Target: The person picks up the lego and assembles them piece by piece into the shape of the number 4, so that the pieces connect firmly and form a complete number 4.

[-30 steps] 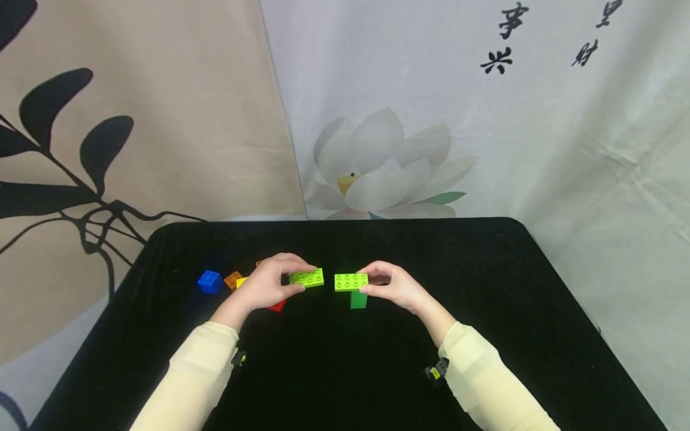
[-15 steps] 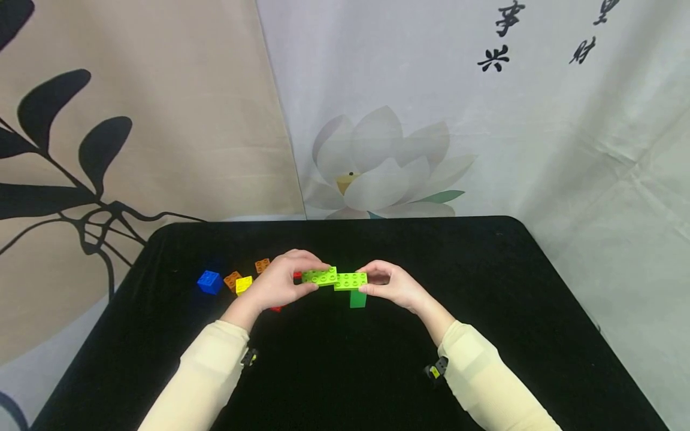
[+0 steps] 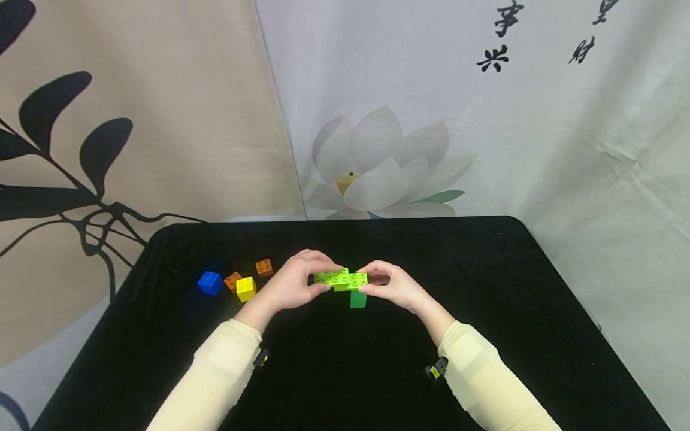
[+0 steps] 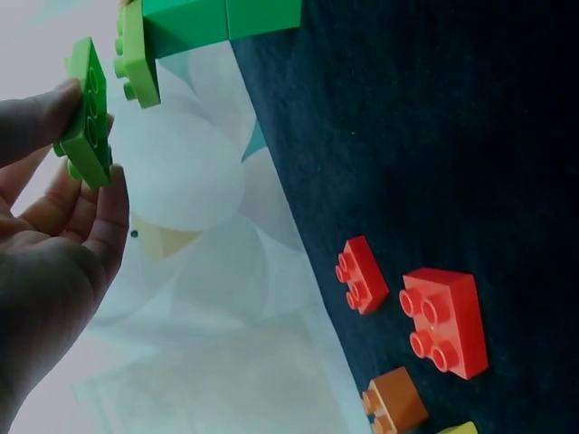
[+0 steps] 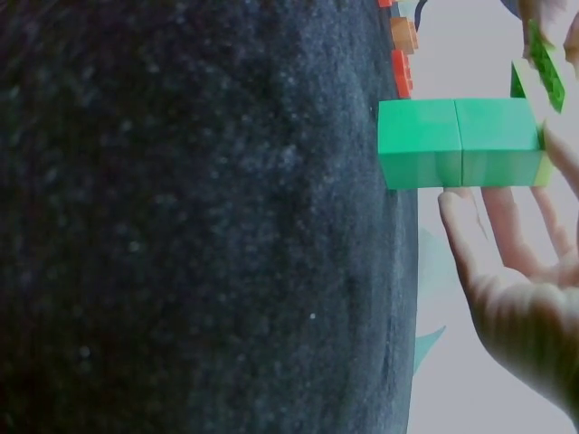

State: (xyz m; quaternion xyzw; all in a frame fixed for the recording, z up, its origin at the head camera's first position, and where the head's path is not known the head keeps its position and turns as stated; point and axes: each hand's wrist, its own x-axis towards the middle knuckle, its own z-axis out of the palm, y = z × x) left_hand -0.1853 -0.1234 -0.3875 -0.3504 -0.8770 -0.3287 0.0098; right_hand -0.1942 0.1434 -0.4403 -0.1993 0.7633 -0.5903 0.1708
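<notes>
Upper lime piece [image 3: 332, 276]: in the air, slightly tilted, studs up; from the head it overlaps the left part of the lower lime piece [image 3: 358, 279], but the left wrist view shows a gap between them.
Handling: probably light, stiff plastic, smooth-sided and hard to break; the short end or opposite long edges look the best hold – studs and hollow underside left free.
Left grip [image 3: 296, 281]: thumb and fingers pinch the upper piece near its left end.
Right grip [image 3: 390, 284]: thumb and fingers pinch the lower piece at its right end.
Under the lower piece: two green bricks [image 5: 457, 145], one on the other; whether their base touches the tabletop [image 3: 485, 347], I cannot tell.
Left of the hands: a yellow brick [image 3: 246, 289], two orange bricks [image 3: 264, 267] and a blue brick [image 3: 209, 282].
Near the orange: two red bricks [image 4: 450, 321], mostly hidden from the head – plain in the left wrist view.
Backdrop: printed cloth [image 3: 539, 149] behind the tabletop.
</notes>
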